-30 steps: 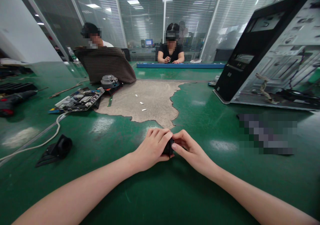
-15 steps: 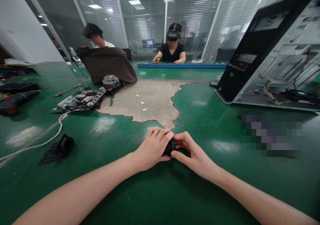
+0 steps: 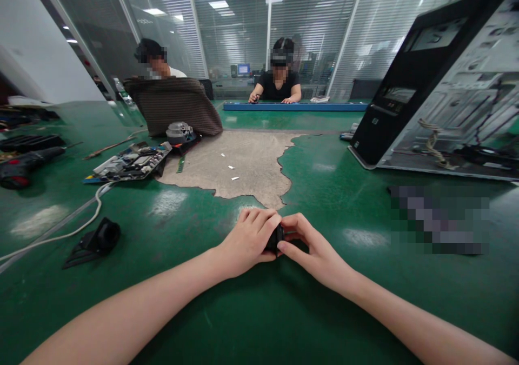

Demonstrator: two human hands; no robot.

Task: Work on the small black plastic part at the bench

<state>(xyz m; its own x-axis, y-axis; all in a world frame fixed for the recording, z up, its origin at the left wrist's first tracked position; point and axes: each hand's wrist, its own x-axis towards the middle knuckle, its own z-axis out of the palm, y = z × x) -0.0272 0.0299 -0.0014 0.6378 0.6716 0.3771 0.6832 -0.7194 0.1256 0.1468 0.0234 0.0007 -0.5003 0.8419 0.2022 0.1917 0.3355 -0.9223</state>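
A small black part (image 3: 274,239) is between my hands, low over the green table (image 3: 227,322); its exact kind is hidden by the fingers. My left hand (image 3: 252,239) is wrapped over it from the left, palm down. From the right, the thumb and fingers of my right hand (image 3: 306,246) pinch its right side. Away to the left lies a black plastic piece (image 3: 99,240) with a round opening and a flat flange.
A computer case (image 3: 389,94) stands at the right, its side off. Left are a circuit board (image 3: 130,162), a cordless drill (image 3: 24,165) and a white cable (image 3: 81,227). A metal cooler (image 3: 180,132) sits by a brown cloth-covered chair back (image 3: 174,105). Two people sit across the table.
My right fingers have shifted very slightly on the right side of the black part, which looks a little turned. My left hand stays in place.
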